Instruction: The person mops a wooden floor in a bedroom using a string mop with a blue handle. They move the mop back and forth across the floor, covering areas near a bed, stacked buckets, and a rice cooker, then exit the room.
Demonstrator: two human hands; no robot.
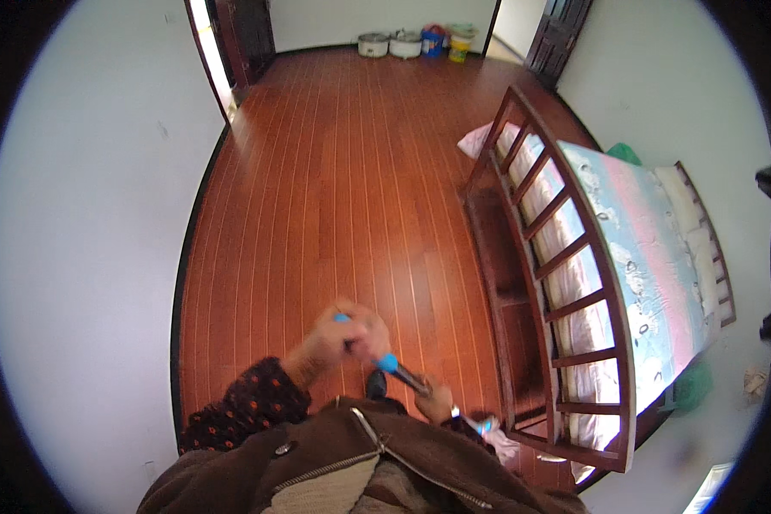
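Observation:
Both of my hands hold a mop (407, 378) slantwise in front of my body. My left hand (351, 333) is wrapped round the upper end of its handle, slightly smeared by motion, with blue showing above and below the fingers. Lower down, my right hand (435, 403) grips the dark part of the handle. Beyond the right wrist a pale, cloth-like mop head (500, 444) shows beside the foot of the bed, partly hidden by my sleeve and jacket. A dark shoe (376, 385) peeps out under the handle.
A wooden bed (574, 291) with a slatted end rail and a patterned sheet stands at the right. White walls (103, 214) flank the reddish wood floor (343, 197). Pots (389, 45) and buckets (445, 43) line the far wall between dark doors (244, 43).

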